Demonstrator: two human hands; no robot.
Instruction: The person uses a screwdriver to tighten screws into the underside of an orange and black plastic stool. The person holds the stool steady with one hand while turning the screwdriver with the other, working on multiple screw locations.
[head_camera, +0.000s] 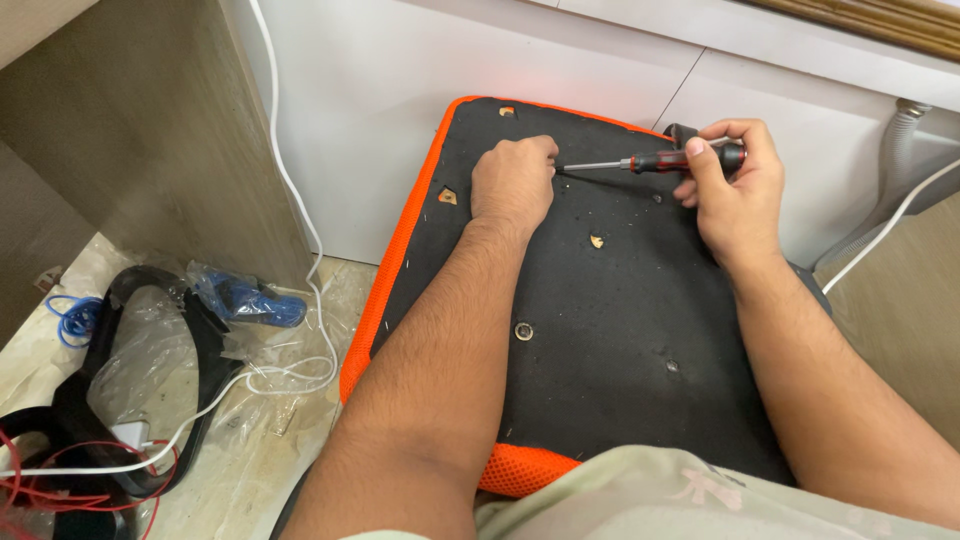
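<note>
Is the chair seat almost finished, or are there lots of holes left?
Nothing looks fastened on the seat underside yet. Right hand holds the screwdriver; left hand closes around its tip. Several holes, like one near the middle, stand bare.

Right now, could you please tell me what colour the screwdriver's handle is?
The screwdriver handle is red and black, gripped in the right hand; the head view shows it best.

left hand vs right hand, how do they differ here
The left hand is a closed fist pressed on the black seat underside; the right hand is raised off it. The left hand sits at the tip of the screwdriver; the right hand wraps its red and black handle. Both hands are bare and meet at the same tool.
</note>
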